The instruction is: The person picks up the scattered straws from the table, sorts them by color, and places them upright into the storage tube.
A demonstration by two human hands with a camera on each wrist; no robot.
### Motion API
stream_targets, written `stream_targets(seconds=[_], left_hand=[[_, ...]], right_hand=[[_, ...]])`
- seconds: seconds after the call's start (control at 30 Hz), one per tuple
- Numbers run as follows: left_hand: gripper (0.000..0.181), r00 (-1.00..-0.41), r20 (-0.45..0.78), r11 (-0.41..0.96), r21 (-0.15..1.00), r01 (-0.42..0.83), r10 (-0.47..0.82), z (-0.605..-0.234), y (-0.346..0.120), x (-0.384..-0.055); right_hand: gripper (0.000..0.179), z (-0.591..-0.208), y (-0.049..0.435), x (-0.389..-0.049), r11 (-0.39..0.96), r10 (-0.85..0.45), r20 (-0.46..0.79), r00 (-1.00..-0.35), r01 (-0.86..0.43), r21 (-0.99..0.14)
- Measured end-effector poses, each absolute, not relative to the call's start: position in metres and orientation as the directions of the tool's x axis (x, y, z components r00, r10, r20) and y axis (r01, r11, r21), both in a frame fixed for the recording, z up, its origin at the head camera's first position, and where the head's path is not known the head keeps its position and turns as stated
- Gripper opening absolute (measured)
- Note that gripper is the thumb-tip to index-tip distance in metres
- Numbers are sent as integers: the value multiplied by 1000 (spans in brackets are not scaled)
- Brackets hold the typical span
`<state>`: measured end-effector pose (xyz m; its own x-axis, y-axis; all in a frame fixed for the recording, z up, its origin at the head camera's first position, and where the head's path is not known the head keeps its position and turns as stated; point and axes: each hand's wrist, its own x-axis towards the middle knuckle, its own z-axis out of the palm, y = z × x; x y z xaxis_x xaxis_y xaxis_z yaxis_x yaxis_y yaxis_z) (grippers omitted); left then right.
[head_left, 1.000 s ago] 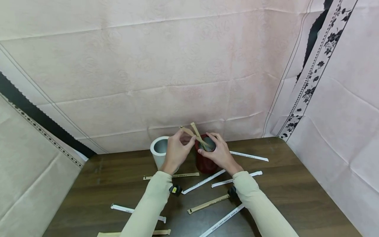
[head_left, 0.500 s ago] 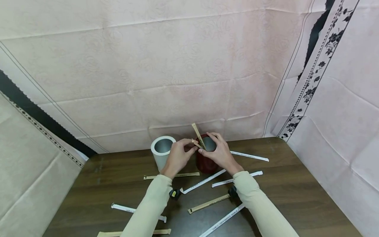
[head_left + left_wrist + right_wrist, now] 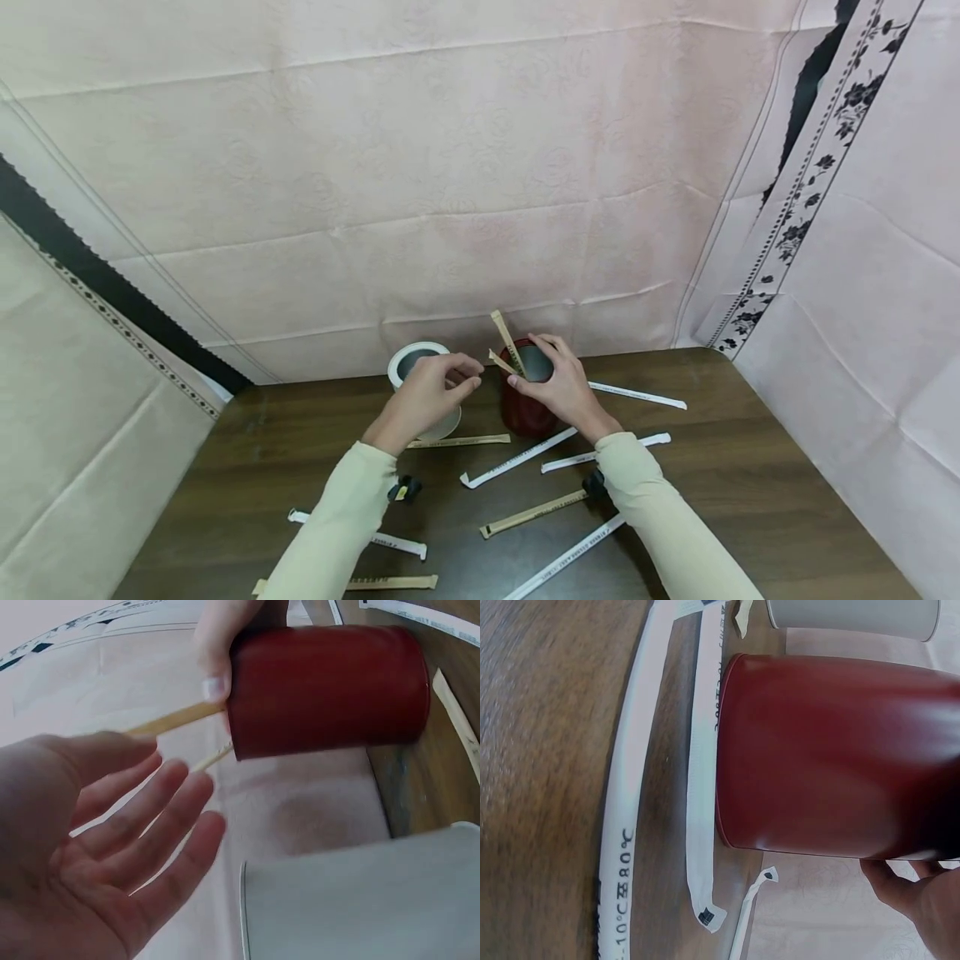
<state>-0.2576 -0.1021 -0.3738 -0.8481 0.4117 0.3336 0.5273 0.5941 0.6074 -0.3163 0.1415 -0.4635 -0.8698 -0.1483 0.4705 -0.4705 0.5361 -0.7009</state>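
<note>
Two tan straws [image 3: 507, 342] lean out of the mouth of the red cup [image 3: 528, 417], just beyond the tips of the left fingers and beside the right thumb. The left hand [image 3: 429, 390] has its fingers gently bent and spread apart in the left wrist view, with nothing in their hold; in the head view a slight gap lies between their tips and the lower straw [image 3: 500, 362], which tilts toward them. The right hand [image 3: 564, 383] grips the red cup at its rim, thumb on the near side and fingers around the far side, parted about as wide as the cup's mouth. Whether that thumb also touches the lower straw, I cannot tell.

The red cup stands upright on the bench [image 3: 720, 467], below the right fingers. The white cup [image 3: 367, 900] stands under and behind the left fingers, partly hidden by them. On the bench nearer the person than the right fingers lie a white straw [image 3: 517, 457], just before the red cup, and a tan-wrapped straw [image 3: 533, 514]; another white-wrapped straw [image 3: 637, 395] lies to the right of those fingers.
</note>
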Motion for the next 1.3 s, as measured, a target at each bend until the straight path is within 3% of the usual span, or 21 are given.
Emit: stream_targets(seconds=[0.13, 0.4, 0.53, 0.73, 0.87, 1.1, 1.2, 1.3], left_hand=[[10, -851, 252, 619, 595, 512, 461, -377, -113, -255], [32, -805, 34, 651, 568, 503, 593, -417, -118, -255], [28, -791, 9, 703, 452, 549, 612, -448, -110, -256], [17, -794, 101, 787, 111, 607, 599, -478, -100, -255], [19, -791, 186, 810, -62, 583, 583, -486, -100, -253], [20, -756, 196, 778, -238, 581, 625, -490, -103, -253], [21, -706, 261, 749, -318, 581, 659, -489, -105, -252], [20, -656, 364, 750, -314, 582, 661, -478, -108, -250]], right_hand=[[87, -464, 145, -316, 538, -144, 471, -870, -468, -701], [86, -467, 148, -315, 538, -136, 466, -874, -461, -706], [86, -465, 148, -314, 540, -133, 456, -880, -451, -711], [86, -463, 143, -314, 535, -132, 463, -876, -457, -711], [86, -463, 141, -315, 529, -139, 473, -870, -469, -707], [87, -460, 142, -315, 528, -141, 475, -868, -472, -705], [87, -461, 142, -314, 527, -146, 466, -873, -467, -710], [88, -461, 142, -314, 522, -148, 460, -876, -464, -716]])
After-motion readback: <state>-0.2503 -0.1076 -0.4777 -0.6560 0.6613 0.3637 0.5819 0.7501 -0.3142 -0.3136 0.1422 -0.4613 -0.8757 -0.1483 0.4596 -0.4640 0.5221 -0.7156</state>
